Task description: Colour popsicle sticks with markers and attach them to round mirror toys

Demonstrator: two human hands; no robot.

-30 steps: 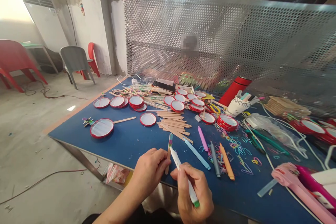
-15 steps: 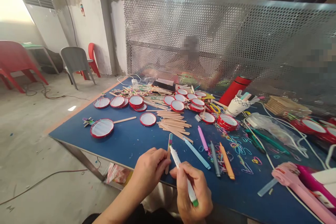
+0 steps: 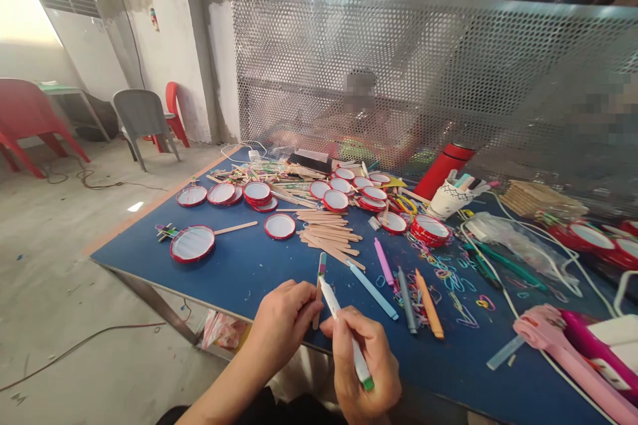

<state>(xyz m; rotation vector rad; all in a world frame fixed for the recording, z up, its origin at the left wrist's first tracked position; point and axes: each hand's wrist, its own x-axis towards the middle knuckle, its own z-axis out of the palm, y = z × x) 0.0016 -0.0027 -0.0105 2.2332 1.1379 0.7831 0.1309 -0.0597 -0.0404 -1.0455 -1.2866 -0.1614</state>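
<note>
Hardly anything has moved since the earlier frame: the view slides very slightly, and the hands keep almost the same pose. Largest is the blue table, with the pile of bare sticks near its middle. Behind and to the right of that pile leans a red flask; a red-rimmed disc lies to its left. On the near side of the pile are both hands. The right hand holds the white marker in a pen-like grip, thumb against the barrel, tip at the coloured part of a wooden stick. The left hand has that stick in a narrow pinch between thumb and fingers, just in front of the pile, its coloured end pointing towards it. To the right of the stick lies the light blue pen, its upper end close to the pile.

The marker should feel light, rigid and smooth, best held low on the barrel for control, clear of the tip. Smaller still, the stick looks very light and fairly stiff, thin enough to flex or snap if pressed hard. Its plain lower part is the place to hold it; fingers on the coloured end could smear any wet ink.
</note>
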